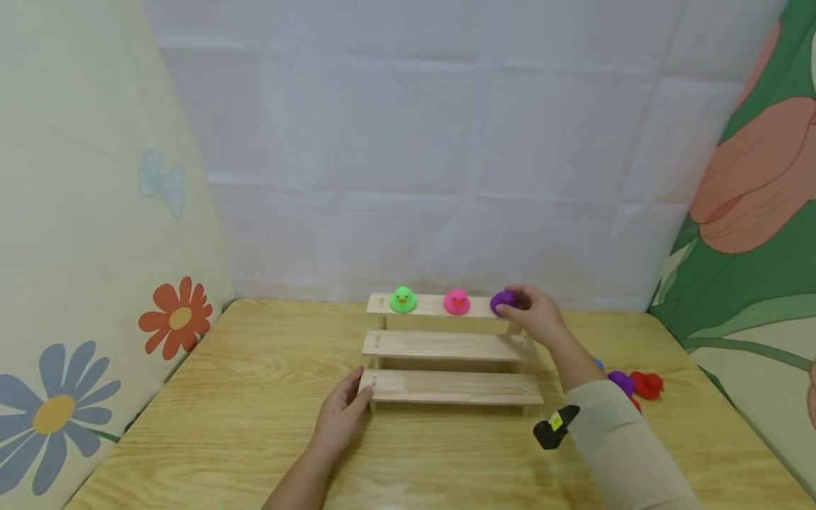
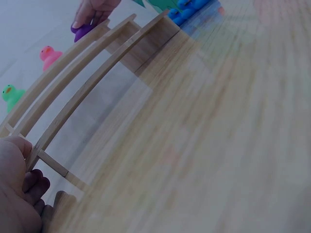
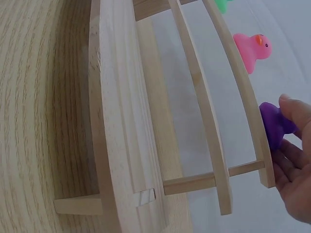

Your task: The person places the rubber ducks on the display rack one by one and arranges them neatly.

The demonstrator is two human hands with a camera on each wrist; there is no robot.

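A three-step wooden rack (image 1: 451,386) stands on the table. On its top step sit a green duck (image 1: 403,300), a pink duck (image 1: 457,302) and, at the right end, a purple duck (image 1: 501,303). My right hand (image 1: 540,317) holds the purple duck between thumb and fingers; in the right wrist view the duck (image 3: 275,125) rests against the top step. My left hand (image 1: 341,414) grips the left end of the lowest step, thumb on top, as the left wrist view also shows at the rack's end (image 2: 35,156).
Right of the rack, partly behind my right forearm, lie a purple duck (image 1: 621,383), red ducks (image 1: 647,385) and a bit of blue. Several blue ducks (image 2: 187,10) show in the left wrist view. A white cloth (image 1: 408,142) hangs behind the table.
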